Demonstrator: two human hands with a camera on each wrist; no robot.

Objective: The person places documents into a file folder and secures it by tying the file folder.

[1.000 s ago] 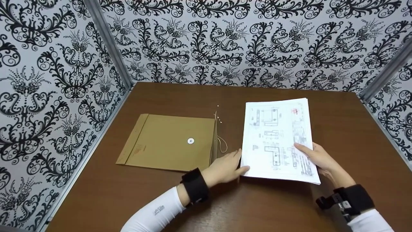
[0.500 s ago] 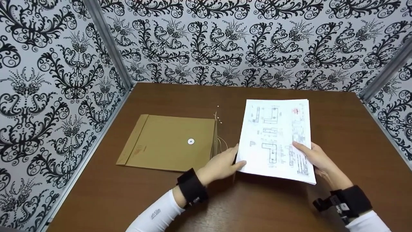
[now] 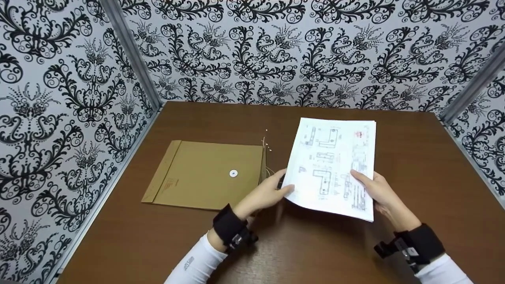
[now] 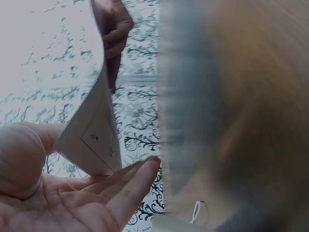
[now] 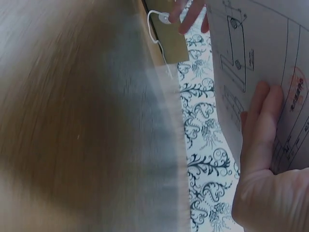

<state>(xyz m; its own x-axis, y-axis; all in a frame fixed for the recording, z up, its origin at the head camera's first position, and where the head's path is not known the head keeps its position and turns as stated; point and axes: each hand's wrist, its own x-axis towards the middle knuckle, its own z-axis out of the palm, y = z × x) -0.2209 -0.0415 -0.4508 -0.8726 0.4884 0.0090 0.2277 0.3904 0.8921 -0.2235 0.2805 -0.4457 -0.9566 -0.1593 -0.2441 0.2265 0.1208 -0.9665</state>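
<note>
A stack of white paper sheets [image 3: 327, 157] printed with technical drawings and a red stamp is held above the table, tilted. My left hand [image 3: 268, 191] grips its lower left edge, thumb on top. In the left wrist view the fingers of the left hand [image 4: 91, 198] extend beneath the bent corner of the sheets [image 4: 94, 140]. My right hand [image 3: 384, 195] holds the right edge with its thumb on the printed face. The right wrist view has the right hand's fingers [image 5: 260, 121] flat against the printed underside of the sheets [image 5: 275, 53].
A brown paper document envelope [image 3: 205, 173] with a white button [image 3: 233, 173] and loose string lies left of the sheets on the brown table [image 3: 276, 252]. Its right end gapes slightly. Patterned walls [image 3: 268, 51] stand behind and at the sides.
Both hands have moved the stack of sheets leftward, towards the envelope. Its lower left corner has risen and the stack has turned slightly. The envelope stays put.
</note>
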